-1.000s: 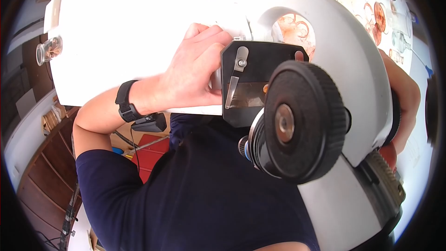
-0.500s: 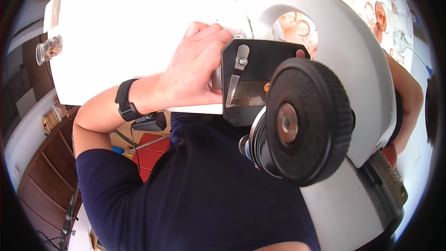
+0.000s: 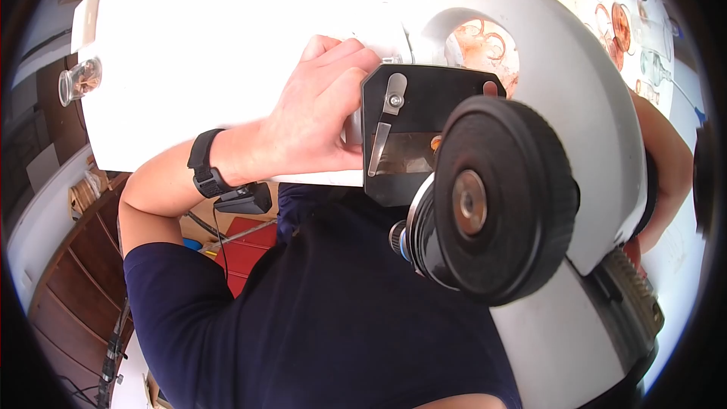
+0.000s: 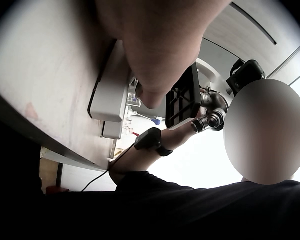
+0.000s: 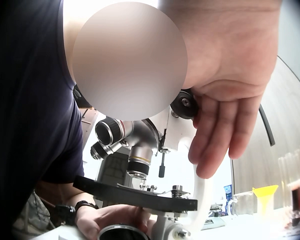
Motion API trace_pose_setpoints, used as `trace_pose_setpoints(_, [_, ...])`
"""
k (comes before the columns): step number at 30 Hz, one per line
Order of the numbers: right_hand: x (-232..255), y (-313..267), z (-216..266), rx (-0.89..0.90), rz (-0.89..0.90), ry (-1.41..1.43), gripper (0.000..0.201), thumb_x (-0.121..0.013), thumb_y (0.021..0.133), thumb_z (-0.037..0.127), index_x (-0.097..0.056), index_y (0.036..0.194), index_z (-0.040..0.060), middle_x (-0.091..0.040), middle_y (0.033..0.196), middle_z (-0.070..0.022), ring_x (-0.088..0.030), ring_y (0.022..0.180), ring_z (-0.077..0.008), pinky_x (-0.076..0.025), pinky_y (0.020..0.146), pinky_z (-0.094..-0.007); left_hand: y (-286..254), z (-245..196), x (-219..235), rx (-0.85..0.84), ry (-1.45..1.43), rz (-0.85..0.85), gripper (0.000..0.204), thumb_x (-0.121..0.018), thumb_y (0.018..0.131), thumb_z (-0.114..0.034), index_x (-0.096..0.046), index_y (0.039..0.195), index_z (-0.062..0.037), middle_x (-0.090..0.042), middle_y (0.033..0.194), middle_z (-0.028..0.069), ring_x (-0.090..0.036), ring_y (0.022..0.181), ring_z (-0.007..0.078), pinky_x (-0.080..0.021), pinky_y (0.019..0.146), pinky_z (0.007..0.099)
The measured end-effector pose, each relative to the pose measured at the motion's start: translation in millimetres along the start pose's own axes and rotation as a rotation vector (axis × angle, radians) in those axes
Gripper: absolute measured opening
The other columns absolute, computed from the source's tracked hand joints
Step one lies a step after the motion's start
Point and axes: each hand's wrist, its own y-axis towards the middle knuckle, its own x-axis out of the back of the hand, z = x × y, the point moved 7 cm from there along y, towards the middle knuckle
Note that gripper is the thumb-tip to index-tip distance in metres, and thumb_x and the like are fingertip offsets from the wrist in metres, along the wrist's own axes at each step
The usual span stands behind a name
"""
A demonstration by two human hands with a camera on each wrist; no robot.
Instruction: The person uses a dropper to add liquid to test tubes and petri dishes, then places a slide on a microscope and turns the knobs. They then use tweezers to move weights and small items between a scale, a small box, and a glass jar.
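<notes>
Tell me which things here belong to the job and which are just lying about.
In use, it seems:
microscope, with its black stage and objective lenses
left hand, at the stage
right hand, beside a black knob

Apparently just lying about:
small glass jar
yellow funnel

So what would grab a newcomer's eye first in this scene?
Probably the big black ribbed wheel, looming right of centre in the head view, with the microscope's pale curved arm sweeping behind it. Next, the left hand beside the black stage. Reddish ring marks also show through the arm's opening.
</notes>
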Motion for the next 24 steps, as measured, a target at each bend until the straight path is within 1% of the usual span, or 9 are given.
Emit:
trace_pose_setpoints(17, [0.8, -0.4, 1.6, 0.034, -0.009, -0.015, 0.069, -0.063, 0.092, 0.048, -0.048, 0.134, -0.0043, -0.065, 0.114, -0.0245, -0.069, 0.102, -0.0301, -0.056, 0.095, -0.0436, -0.1, -0.5, 1.1, -0.015, 0.002, -0.018, 0.066, -0.09, 0.061, -0.03, -0.046, 0.101, -0.003, -0.058, 0.102, 0.0135, -0.056, 0.082, 0.0288, -0.038, 0.08, 0.0424])
trace_pose_setpoints(20, [1.3, -0.3, 2.3, 0.041, -0.011, -0.018, 0.069, -0.063, 0.092, 0.048, -0.048, 0.134, -0.0044, -0.066, 0.114, -0.0246, -0.07, 0.102, -0.0302, -0.056, 0.094, -0.0436, -1.0, 0.9, -1.0, 0.009, 0.001, 0.004, 0.066, -0.09, 0.061, -0.029, -0.047, 0.102, -0.0026, -0.058, 0.101, 0.0132, -0.055, 0.082, 0.0287, -0.038, 0.08, 0.0423])
trace_pose_setpoints(24, [1.3, -0.3, 3.0, 0.051, -0.013, -0.021, 0.07, -0.063, 0.092, 0.048, -0.048, 0.134, -0.0045, -0.066, 0.114, -0.0248, -0.07, 0.101, -0.0303, -0.056, 0.094, -0.0437, -2.5, 1.7, -2.3, -0.004, 0.01, 0.018, 0.065, -0.09, 0.061, -0.029, -0.047, 0.103, -0.0022, -0.057, 0.1, 0.0129, -0.055, 0.081, 0.0283, -0.038, 0.079, 0.042])
